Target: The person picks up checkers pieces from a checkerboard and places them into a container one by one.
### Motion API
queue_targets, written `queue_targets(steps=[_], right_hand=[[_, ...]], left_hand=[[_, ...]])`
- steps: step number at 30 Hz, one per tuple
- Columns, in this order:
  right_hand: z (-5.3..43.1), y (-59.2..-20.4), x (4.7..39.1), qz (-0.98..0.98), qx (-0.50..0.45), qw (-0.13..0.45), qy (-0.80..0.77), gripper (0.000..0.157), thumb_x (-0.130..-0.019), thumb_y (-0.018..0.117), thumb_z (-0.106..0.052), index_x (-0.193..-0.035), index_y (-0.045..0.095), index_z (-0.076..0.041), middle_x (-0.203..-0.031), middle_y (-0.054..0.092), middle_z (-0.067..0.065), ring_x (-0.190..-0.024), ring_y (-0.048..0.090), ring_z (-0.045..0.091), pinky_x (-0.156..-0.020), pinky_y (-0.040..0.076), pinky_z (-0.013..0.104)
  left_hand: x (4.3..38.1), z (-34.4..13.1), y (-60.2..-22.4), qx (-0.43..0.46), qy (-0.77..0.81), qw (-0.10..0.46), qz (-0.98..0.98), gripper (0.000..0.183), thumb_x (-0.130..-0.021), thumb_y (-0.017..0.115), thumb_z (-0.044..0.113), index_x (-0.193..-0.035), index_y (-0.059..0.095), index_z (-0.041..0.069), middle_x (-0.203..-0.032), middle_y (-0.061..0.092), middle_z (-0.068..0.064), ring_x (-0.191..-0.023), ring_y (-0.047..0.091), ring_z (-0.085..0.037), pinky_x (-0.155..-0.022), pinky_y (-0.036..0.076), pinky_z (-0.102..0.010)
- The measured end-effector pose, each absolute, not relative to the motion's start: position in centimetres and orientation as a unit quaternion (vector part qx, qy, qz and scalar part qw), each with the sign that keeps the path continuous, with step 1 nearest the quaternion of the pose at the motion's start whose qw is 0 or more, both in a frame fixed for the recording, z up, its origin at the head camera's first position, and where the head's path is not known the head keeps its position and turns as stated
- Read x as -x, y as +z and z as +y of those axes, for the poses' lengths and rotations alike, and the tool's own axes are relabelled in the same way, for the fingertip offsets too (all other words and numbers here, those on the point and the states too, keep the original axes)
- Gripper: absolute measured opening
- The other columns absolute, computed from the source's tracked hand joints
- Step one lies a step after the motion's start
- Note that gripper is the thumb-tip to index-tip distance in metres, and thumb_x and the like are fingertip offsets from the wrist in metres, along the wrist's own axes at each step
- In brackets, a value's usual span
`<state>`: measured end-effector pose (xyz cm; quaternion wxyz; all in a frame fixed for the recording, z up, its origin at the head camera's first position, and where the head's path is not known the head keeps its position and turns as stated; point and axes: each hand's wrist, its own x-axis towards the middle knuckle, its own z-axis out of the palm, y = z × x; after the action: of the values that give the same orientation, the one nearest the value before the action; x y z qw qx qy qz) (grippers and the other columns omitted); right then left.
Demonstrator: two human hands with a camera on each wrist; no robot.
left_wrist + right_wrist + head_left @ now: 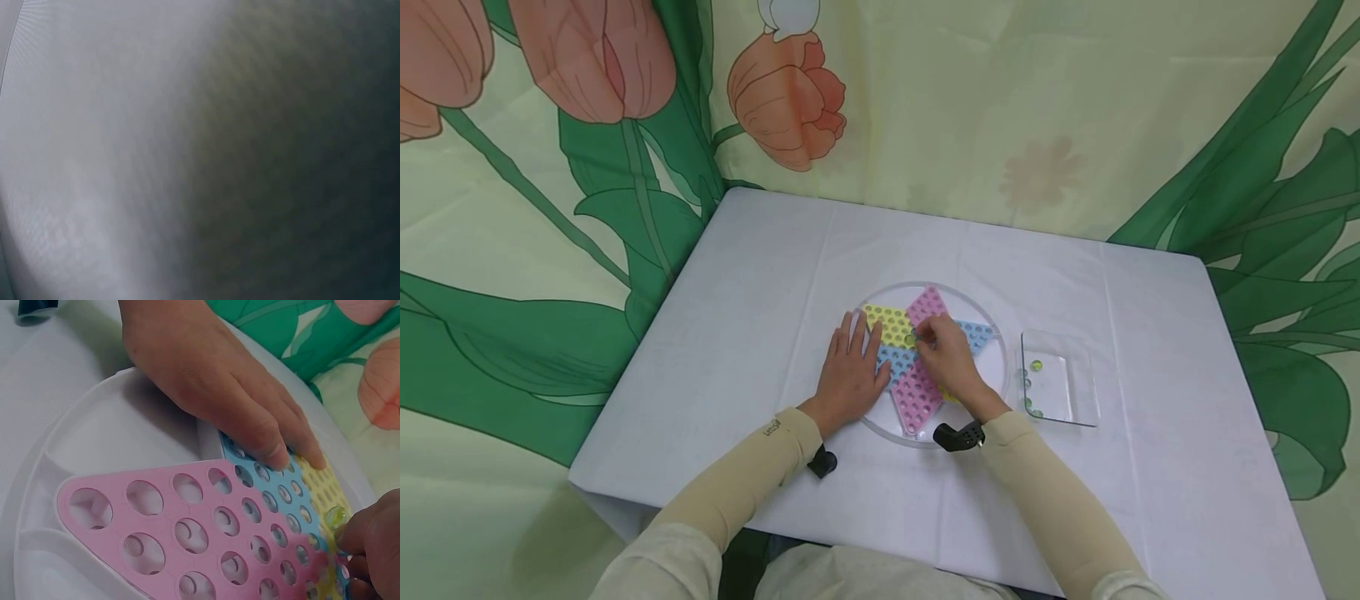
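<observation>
A round white Chinese checkers board carries a star of pink, yellow and blue perforated panels. My left hand lies spread over its left edge, with fingertips on the blue and yellow panels. At the middle of the star, my right hand has curled fingers and pinches a yellow-green glass marble close over the holes. The pink panel in the right wrist view shows holes without marbles. The left wrist view is a blur of pale cloth and a dark area.
Right of the board stands a clear square tray with several green and yellowish marbles along its left side. A white cloth covers the table. Behind it hangs a flower-printed curtain.
</observation>
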<state>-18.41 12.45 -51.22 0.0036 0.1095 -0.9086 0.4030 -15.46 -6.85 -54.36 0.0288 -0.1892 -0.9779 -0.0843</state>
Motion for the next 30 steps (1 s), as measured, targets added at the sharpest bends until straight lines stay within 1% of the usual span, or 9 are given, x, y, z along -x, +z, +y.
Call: queue_targets(steps=[5,10,17,21,26,30], right_hand=[[12.5,-51.2,18.3,-0.912,-0.111,0.006,0.396,0.015,-0.088,0.063,0.001,-0.103,0.063,-0.001,-0.101,0.061,0.013,-0.096,0.059,0.025,-0.087,0.051,0.039],[12.5,-50.8,18.1,-0.912,-0.103,0.001,0.398,0.014,-0.088,0.063,0.001,-0.102,0.063,0.000,-0.101,0.061,0.013,-0.096,0.059,0.026,-0.088,0.052,0.039],[12.6,-50.5,18.0,-0.911,-0.102,0.002,0.399,0.015,-0.089,0.062,0.002,-0.103,0.064,-0.001,-0.101,0.062,0.013,-0.096,0.059,0.026,-0.087,0.051,0.039],[12.7,-50.3,17.9,-0.910,-0.104,0.002,0.401,0.015,-0.089,0.062,0.001,-0.104,0.064,-0.001,-0.102,0.061,0.013,-0.096,0.059,0.025,-0.086,0.051,0.038],[12.9,-49.8,17.7,-0.899,-0.111,0.013,0.424,0.014,-0.088,0.063,0.003,-0.101,0.063,0.001,-0.102,0.061,0.015,-0.095,0.059,0.027,-0.083,0.050,0.037],[13.2,-49.6,17.5,-0.895,-0.114,0.022,0.430,0.012,-0.089,0.063,0.002,-0.100,0.063,0.000,-0.102,0.060,0.015,-0.095,0.061,0.026,-0.084,0.053,0.038]], left_hand=[[15.5,-6.8,-54.4,0.191,-0.084,0.030,-0.977,0.069,-0.102,0.038,0.042,-0.157,0.021,0.004,-0.164,0.014,-0.026,-0.153,0.007,-0.044,-0.122,0.018,-0.056],[15.6,-6.7,-54.5,0.191,-0.083,0.022,-0.978,0.069,-0.103,0.037,0.042,-0.158,0.018,0.005,-0.164,0.011,-0.025,-0.153,0.004,-0.043,-0.122,0.017,-0.055],[15.7,-6.7,-54.7,0.195,-0.083,0.043,-0.976,0.069,-0.102,0.039,0.042,-0.157,0.021,0.004,-0.163,0.014,-0.025,-0.152,0.008,-0.044,-0.122,0.018,-0.055],[15.6,-6.8,-54.7,0.196,-0.088,0.046,-0.976,0.069,-0.102,0.039,0.041,-0.157,0.021,0.004,-0.163,0.015,-0.026,-0.152,0.009,-0.044,-0.122,0.018,-0.056],[15.5,-6.9,-54.7,0.197,-0.100,0.046,-0.974,0.069,-0.102,0.039,0.040,-0.157,0.022,0.003,-0.163,0.015,-0.027,-0.152,0.009,-0.046,-0.121,0.018,-0.057],[15.5,-6.9,-54.6,0.195,-0.103,0.037,-0.975,0.069,-0.102,0.039,0.040,-0.157,0.021,0.003,-0.163,0.013,-0.027,-0.152,0.007,-0.046,-0.122,0.017,-0.057]])
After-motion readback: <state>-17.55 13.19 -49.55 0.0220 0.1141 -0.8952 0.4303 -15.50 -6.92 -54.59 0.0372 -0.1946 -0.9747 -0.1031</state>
